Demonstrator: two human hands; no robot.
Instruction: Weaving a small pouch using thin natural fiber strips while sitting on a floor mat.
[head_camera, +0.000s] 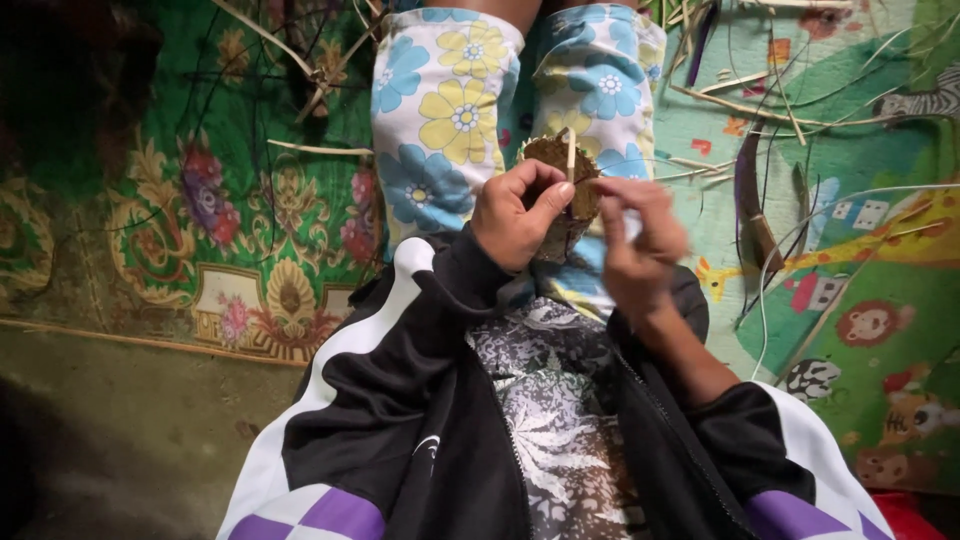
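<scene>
I sat with the little brown woven piece (560, 175) over my lap. My left hand (515, 215) pinched it tight so it stayed put. My right hand (640, 235) pinched near the thin pale strip (570, 155) to guide it, but it looked blurry.

We are seeing soft, even light falling on the lap from above and ahead, with no glare anywhere. Beyond the left hand (515, 215), out toward the far left, the floral mat (215, 200) is sinking into deep shadow, and the top corner there is going almost black. The right hand (640, 245) is smearing with motion blur, its fingers losing their edges, while the left one is staying fairly crisp. The small woven disc (560, 160) pinched between them is reading dark and low in detail. Toward the frame edges, straight lines are bowing slightly from the wide lens.
</scene>
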